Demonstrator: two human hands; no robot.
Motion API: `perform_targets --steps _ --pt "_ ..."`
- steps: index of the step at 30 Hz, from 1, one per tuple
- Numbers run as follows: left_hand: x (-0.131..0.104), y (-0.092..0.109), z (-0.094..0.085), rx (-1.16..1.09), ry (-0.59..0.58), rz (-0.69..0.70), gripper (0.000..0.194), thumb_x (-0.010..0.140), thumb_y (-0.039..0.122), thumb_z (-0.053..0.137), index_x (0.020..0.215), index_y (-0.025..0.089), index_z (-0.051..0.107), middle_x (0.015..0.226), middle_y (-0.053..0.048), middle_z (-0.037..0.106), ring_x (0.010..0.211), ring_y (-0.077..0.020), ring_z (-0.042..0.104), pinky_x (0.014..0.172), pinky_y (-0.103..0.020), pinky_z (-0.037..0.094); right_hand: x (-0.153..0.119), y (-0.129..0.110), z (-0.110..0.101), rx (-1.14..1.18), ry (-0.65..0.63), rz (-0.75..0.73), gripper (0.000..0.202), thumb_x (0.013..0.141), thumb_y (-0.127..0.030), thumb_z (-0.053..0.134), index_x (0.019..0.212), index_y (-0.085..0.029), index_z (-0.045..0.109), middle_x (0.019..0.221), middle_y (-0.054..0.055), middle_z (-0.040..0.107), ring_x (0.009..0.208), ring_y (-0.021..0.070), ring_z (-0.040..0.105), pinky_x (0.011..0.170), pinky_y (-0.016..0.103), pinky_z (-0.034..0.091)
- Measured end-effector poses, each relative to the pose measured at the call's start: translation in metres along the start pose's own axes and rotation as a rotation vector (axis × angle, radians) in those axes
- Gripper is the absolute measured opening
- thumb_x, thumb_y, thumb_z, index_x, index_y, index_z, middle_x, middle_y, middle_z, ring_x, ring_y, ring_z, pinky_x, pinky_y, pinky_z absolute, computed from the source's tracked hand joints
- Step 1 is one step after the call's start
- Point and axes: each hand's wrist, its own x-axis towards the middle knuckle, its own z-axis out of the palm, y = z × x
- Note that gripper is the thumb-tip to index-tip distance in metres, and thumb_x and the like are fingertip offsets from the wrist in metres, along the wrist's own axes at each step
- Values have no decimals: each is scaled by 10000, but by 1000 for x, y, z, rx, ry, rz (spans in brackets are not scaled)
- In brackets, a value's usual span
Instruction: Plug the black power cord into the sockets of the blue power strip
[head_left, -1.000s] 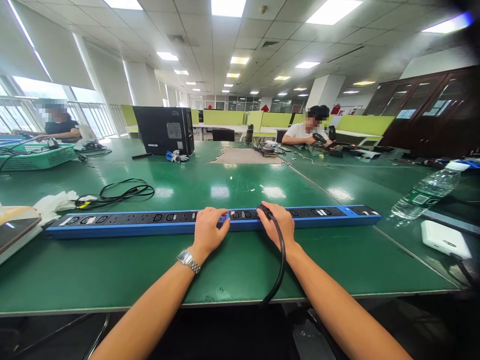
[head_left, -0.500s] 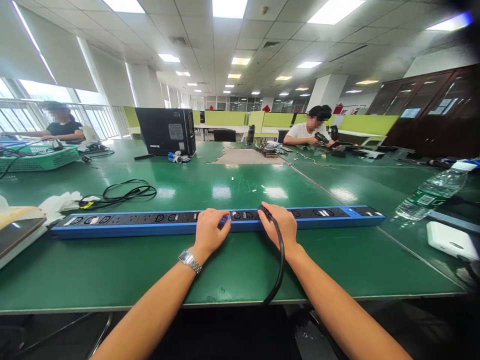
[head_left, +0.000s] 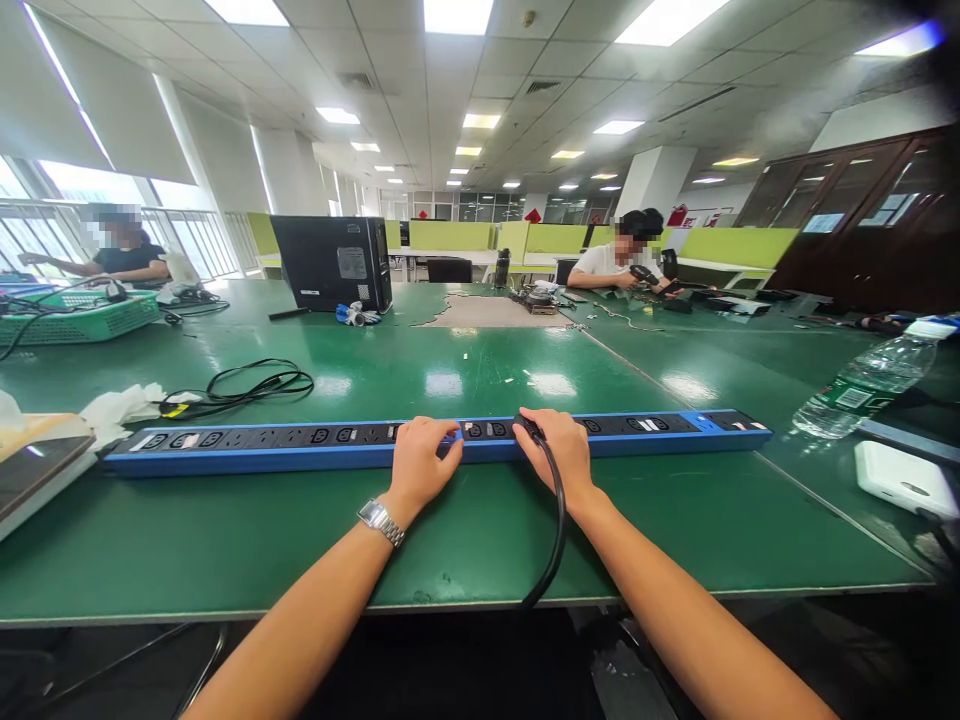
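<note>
A long blue power strip [head_left: 255,463] with black sockets along its top lies across the green table in front of me. My left hand [head_left: 421,458] grips it near the middle, fingers over the far side and thumb at the near side. Just right of that, my right hand [head_left: 564,452] is closed around a black plug [head_left: 523,422] right over the strip's sockets. Whether the plug sits in a socket is hidden by my fingers. From the plug a thick black cable [head_left: 560,540] curves down over the table's front edge.
A coiled black cord [head_left: 259,380] lies behind the strip at left. To the right are a water bottle [head_left: 862,390] and a white box [head_left: 904,477]. Farther back stand a computer case [head_left: 330,265] and a green basket [head_left: 97,318]. Two people sit across the table.
My right hand and the plug have shifted very slightly left, the cable with them. My left hand stays on the strip. The person at far left has raised an arm.
</note>
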Motion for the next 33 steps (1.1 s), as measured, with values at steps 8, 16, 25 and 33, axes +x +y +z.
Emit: perform_targets --steps 8,16,25,33 --pt "0 -2 0 -6 -4 -20 120 861 243 620 966 219 672 902 -21 731 914 -213 614 861 -393 414 -3 10 11 54 25 132 442 828 -536 608 1114 -202 650 1008 93 713 963 291 587 851 424 408" --pt "0 -1 0 6 -16 -27 127 852 237 625 969 220 672 894 -22 726 916 -210 616 867 -387 420 -1 12 16 146 65 209 459 806 -647 563 928 -221 682 1113 93 687 1036 302 547 880 455 395" --pt "0 8 -1 -27 -30 25 264 868 313 633 1120 232 632 975 -35 727 944 -217 618 887 -397 418 0 -7 6 362 163 145 400 808 -562 616 989 -206 645 938 85 697 891 246 614 820 379 480" --pt "-2 16 -2 -60 -72 203 348 915 434 582 1186 219 619 989 -65 722 935 -216 620 878 -374 440 -10 -30 8 433 -31 -323 321 889 -451 574 1086 -211 654 950 84 714 874 230 626 776 373 494"
